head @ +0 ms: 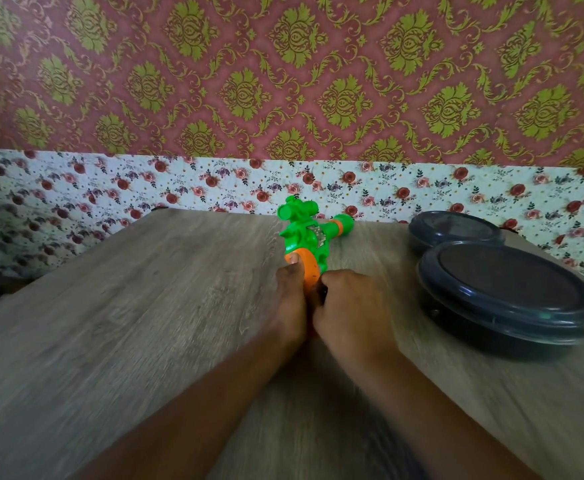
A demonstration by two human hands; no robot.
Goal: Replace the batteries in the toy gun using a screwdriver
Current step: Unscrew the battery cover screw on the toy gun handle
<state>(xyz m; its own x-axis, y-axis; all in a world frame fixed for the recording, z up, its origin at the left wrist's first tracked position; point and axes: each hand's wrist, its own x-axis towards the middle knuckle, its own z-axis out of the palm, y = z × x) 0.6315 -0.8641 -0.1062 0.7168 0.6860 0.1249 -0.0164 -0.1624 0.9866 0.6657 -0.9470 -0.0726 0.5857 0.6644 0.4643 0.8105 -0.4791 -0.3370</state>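
A green and orange toy gun (309, 233) lies on the wooden table (127, 323), its muzzle pointing away toward the wall. My left hand (292, 299) grips the orange rear part, thumb pressed on top. My right hand (347, 313) is closed against the gun's near end, with a small dark object (323, 292) peeking out between the fingers; I cannot tell what it is. The gun's grip and underside are hidden by both hands. No batteries are in view.
Two dark round lidded containers stand at the right: a large one (508, 299) close to my right hand and a smaller one (453, 228) behind it. The table's far edge meets a floral papered wall (179, 181).
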